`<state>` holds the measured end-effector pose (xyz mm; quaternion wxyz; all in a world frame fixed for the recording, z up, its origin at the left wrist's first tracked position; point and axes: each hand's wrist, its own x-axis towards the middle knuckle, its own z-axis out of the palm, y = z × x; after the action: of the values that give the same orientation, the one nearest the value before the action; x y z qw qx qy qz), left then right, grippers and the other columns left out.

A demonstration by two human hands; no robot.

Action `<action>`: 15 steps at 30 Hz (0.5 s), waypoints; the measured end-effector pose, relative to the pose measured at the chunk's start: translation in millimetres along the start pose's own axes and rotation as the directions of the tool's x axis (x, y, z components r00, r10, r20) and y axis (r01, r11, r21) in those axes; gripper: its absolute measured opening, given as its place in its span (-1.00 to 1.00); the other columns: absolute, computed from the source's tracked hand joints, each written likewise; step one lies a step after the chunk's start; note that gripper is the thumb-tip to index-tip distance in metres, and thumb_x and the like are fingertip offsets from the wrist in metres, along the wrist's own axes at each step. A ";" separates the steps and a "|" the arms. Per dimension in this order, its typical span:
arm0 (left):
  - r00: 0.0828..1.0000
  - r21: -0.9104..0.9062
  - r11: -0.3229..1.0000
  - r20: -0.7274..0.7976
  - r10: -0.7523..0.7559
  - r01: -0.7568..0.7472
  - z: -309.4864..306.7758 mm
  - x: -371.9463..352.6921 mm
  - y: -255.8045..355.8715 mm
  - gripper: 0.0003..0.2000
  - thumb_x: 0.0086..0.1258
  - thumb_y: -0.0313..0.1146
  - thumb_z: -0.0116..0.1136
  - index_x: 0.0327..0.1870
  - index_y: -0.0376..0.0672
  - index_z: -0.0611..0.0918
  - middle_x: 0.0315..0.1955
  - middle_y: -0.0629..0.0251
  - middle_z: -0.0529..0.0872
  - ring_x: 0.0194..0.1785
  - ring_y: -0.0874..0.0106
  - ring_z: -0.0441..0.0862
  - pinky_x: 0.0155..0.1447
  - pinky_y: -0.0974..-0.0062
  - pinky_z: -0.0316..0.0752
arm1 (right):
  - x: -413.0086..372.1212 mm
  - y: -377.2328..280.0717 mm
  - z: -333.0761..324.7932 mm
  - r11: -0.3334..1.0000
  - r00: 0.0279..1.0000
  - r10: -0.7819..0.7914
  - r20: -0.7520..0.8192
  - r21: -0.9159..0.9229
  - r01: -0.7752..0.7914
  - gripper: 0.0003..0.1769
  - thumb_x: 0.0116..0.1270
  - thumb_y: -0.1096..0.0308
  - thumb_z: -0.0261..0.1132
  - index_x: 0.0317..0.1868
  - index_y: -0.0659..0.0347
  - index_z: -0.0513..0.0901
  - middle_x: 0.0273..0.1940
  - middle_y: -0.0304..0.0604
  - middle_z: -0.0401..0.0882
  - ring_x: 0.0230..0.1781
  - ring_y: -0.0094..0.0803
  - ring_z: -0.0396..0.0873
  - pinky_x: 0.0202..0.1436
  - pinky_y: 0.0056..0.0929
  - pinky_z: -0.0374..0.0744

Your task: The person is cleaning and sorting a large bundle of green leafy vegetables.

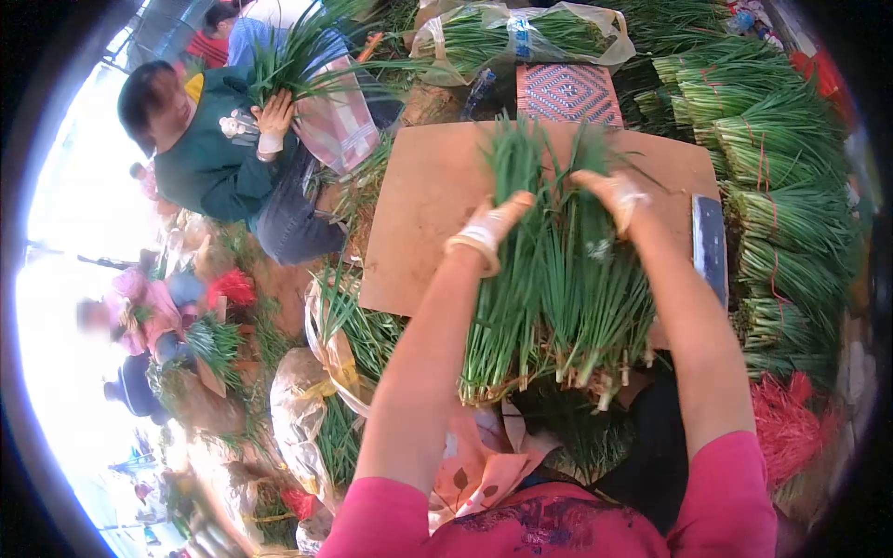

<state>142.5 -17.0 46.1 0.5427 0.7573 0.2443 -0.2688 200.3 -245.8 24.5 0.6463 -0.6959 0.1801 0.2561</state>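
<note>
Presently both hands are at the leafy part of the long green stalks [567, 279], which lie on the brown surface [419, 205] with their cut ends toward the person, reaching over the near edge. The left hand [502, 219] touches the leaves from the left side, and the right hand [609, 192] from the right side — the greens are between them. The fingers are blurred, so I cannot tell how tightly they are closed. A dark blue flat object [708, 244] lies at the right edge of the surface. Farther right, tied bundles [791, 209] are stacked in a row, with red strings [789, 418] near the lower end. At left, another person [209, 195] also holds green leaves.
</note>
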 end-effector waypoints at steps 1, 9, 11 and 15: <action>0.998 0.194 0.980 -0.012 0.057 -0.053 12.6 3.8 9.1 0.03 -0.01 0.32 0.26 0.43 -0.11 0.15 0.36 0.06 0.27 0.39 0.14 0.22 0.38 0.08 0.13 | -20.5 -8.4 30.3 0.998 0.994 -0.058 0.088 0.038 0.055 -0.34 0.09 0.01 0.39 0.06 0.38 0.53 -0.03 0.06 0.60 -0.15 -0.20 0.62 -0.14 -0.25 0.58; 0.852 -0.261 0.867 0.209 0.479 -0.423 38.7 4.6 -20.2 -0.52 0.07 -0.39 0.39 0.06 -0.20 0.53 -0.15 0.29 0.66 -0.10 0.46 0.59 0.00 0.43 0.52 | -17.2 29.7 57.1 0.928 0.925 -0.285 0.251 0.316 0.200 -0.41 0.13 0.28 0.41 0.14 0.31 0.46 -0.06 -0.10 0.60 -0.11 -0.35 0.58 -0.02 -0.39 0.56; 0.870 -0.290 0.884 0.230 0.436 -0.366 45.3 -16.8 -23.2 -0.50 0.00 -0.41 0.41 0.03 -0.22 0.53 -0.18 0.30 0.66 -0.15 0.45 0.60 -0.02 0.45 0.53 | -40.1 34.9 53.6 0.892 0.888 -0.366 0.278 0.376 0.250 -0.39 0.12 0.33 0.44 0.16 0.30 0.44 -0.05 -0.12 0.60 -0.11 -0.37 0.57 -0.01 -0.42 0.56; 0.833 -0.179 0.840 0.138 0.536 -0.512 54.1 -88.8 -7.5 -0.48 -0.02 -0.33 0.43 0.02 -0.21 0.52 -0.14 0.25 0.67 -0.07 0.47 0.60 0.05 0.46 0.50 | -125.3 11.4 47.8 0.808 0.801 -0.570 0.185 0.307 0.504 -0.33 0.06 0.23 0.48 0.13 0.34 0.45 -0.05 -0.10 0.61 -0.08 -0.42 0.57 0.03 -0.41 0.54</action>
<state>64.5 -73.4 86.2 0.6655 0.7289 -0.0060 -0.1605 87.0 -209.6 87.5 0.7905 -0.5926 -0.0854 0.1289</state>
